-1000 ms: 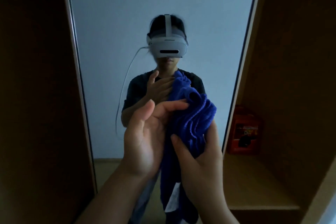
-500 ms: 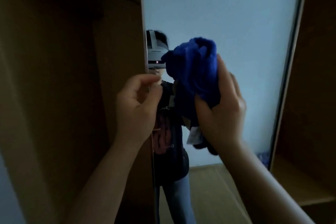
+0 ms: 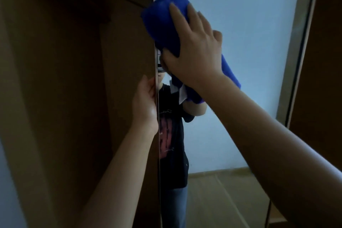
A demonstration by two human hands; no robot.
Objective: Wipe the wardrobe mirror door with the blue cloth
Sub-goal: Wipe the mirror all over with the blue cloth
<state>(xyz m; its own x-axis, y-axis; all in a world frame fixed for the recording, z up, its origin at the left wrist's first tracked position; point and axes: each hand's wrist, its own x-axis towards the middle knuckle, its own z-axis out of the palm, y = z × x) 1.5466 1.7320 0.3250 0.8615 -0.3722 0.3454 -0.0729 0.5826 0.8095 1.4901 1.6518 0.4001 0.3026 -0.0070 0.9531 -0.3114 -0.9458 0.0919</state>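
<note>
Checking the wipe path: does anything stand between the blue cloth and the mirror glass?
Nothing visible does. The right hand presses the blue cloth against the mirror door near its upper left edge; the left hand only holds that edge, lower down.

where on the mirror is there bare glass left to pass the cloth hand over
Bare glass lies right of the right hand out to the mirror door's right frame, and below that forearm. The upper left is crowded: the blue cloth overlaps the edge, where the left hand grips lower down.

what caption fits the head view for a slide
Right hand presses the blue cloth against the wardrobe mirror door near its upper left edge while the left hand grips that edge.
</note>
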